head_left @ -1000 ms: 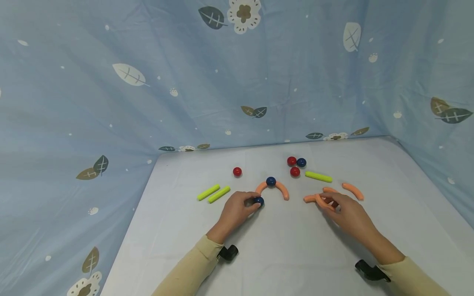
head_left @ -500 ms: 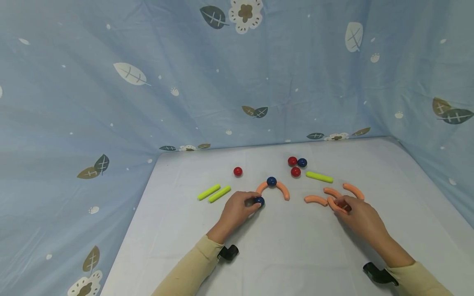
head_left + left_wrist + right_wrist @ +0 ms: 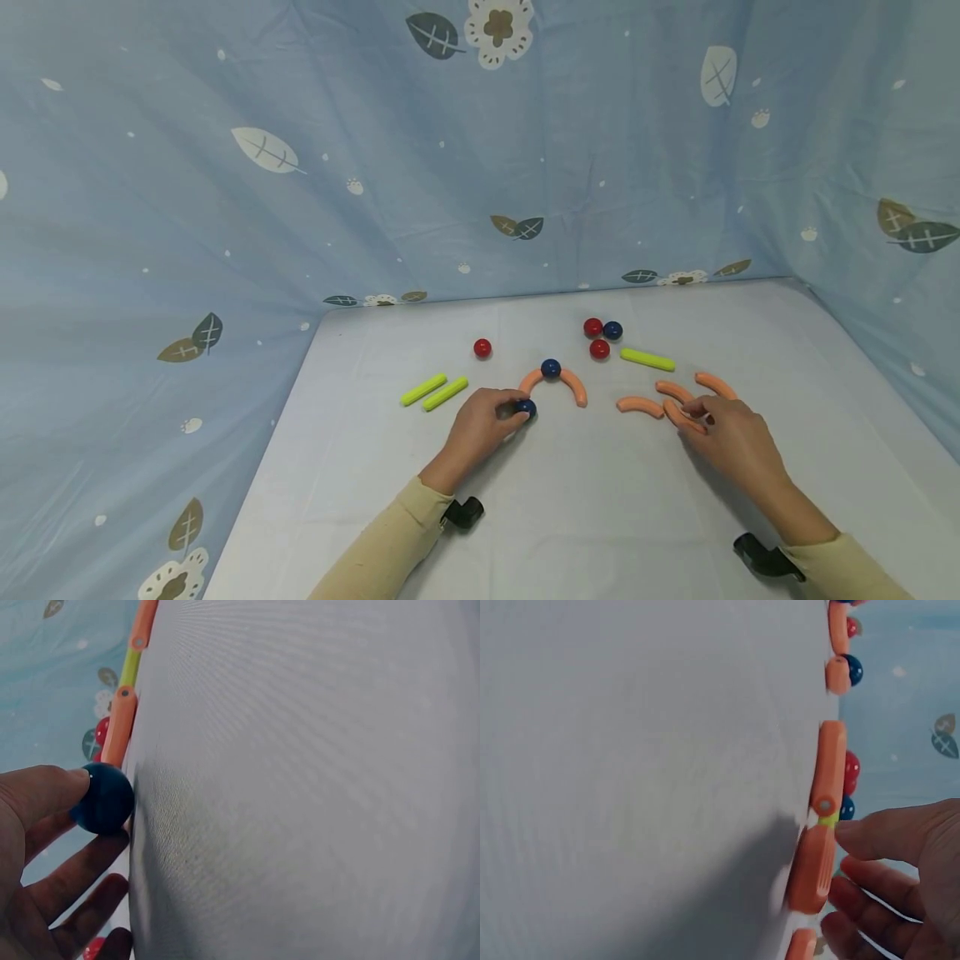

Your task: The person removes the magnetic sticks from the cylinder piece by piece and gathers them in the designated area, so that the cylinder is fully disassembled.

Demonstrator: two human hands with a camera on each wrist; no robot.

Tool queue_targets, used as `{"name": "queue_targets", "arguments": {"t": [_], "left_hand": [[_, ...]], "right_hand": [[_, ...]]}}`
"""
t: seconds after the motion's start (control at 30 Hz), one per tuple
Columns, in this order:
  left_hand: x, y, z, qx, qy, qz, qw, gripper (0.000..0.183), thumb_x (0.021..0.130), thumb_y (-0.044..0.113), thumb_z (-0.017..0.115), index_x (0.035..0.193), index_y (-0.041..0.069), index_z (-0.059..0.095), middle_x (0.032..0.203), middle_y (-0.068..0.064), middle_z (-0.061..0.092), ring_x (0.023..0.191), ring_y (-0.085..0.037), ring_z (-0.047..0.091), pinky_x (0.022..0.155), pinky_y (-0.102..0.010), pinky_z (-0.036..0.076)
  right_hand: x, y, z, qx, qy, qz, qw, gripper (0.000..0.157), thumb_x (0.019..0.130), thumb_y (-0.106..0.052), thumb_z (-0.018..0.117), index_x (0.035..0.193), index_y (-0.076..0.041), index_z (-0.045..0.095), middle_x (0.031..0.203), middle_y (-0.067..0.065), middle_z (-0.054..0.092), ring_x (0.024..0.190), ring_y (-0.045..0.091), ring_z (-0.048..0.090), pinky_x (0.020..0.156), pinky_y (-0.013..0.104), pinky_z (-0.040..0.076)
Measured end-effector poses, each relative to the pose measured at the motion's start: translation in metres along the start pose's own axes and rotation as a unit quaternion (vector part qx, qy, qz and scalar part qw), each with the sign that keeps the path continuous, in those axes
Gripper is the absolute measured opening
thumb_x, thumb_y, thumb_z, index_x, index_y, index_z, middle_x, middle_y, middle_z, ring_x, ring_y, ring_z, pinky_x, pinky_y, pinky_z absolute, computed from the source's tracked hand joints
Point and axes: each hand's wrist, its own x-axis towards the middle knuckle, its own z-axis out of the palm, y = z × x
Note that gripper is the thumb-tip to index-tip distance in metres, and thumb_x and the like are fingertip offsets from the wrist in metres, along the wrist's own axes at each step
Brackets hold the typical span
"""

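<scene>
My left hand [image 3: 513,411] pinches a dark blue ball [image 3: 526,407] against the table, at the lower left end of an orange arc. That arc is two curved orange pieces [image 3: 575,387] joined by another blue ball [image 3: 551,367] at the top. The left wrist view shows the thumb on the pinched ball [image 3: 105,799], beside an orange piece [image 3: 118,727]. My right hand [image 3: 696,410] pinches the near end of a curved orange piece [image 3: 682,417] lying low on the table; the right wrist view shows the fingertips [image 3: 855,832] against that piece [image 3: 810,870].
Loose on the white table [image 3: 570,500] are more curved orange pieces [image 3: 640,406] [image 3: 715,384], three lime sticks [image 3: 422,389] [image 3: 445,393] [image 3: 647,359], a lone red ball [image 3: 482,347], and a cluster of two red balls [image 3: 599,349] and a blue one [image 3: 612,330]. Blue patterned cloth walls the table in.
My right hand carried its orange piece to the right, from beside the leftmost loose piece to below the other two. The left hand stayed on the blue ball.
</scene>
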Motion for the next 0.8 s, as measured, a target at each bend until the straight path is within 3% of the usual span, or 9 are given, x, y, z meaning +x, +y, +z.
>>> {"name": "queue_targets", "arguments": {"t": [0.13, 0.53, 0.8], "left_hand": [[0.0, 0.0, 0.0, 0.001, 0.002, 0.0, 1.0, 0.028, 0.094, 0.031, 0.076, 0.121, 0.023, 0.076, 0.119, 0.01, 0.072, 0.114, -0.015, 0.062, 0.1, -0.04, 0.051], [-0.003, -0.001, 0.002, 0.0, 0.009, -0.003, 1.0, 0.03, 0.092, 0.032, 0.077, 0.121, 0.023, 0.076, 0.118, 0.009, 0.072, 0.111, -0.015, 0.062, 0.098, -0.039, 0.051], [-0.008, 0.002, 0.0, 0.014, 0.018, -0.011, 0.9997, 0.032, 0.091, 0.033, 0.078, 0.122, 0.023, 0.076, 0.114, 0.007, 0.073, 0.107, -0.016, 0.063, 0.096, -0.038, 0.052]], "right_hand": [[0.001, -0.012, 0.0, 0.025, 0.003, 0.001, 1.0, 0.022, 0.083, -0.01, 0.083, 0.101, 0.0, 0.074, 0.088, 0.009, 0.072, 0.078, 0.027, 0.064, 0.061, 0.04, 0.051], [0.014, -0.06, 0.027, 0.098, -0.091, -0.01, 0.991, 0.024, 0.09, -0.009, 0.075, 0.114, -0.006, 0.073, 0.1, 0.001, 0.072, 0.082, 0.015, 0.063, 0.062, 0.026, 0.053], [0.02, -0.081, 0.044, 0.094, -0.136, -0.028, 0.986, 0.027, 0.088, -0.011, 0.078, 0.114, -0.008, 0.072, 0.097, -0.004, 0.07, 0.082, 0.01, 0.063, 0.07, 0.03, 0.056]]}}
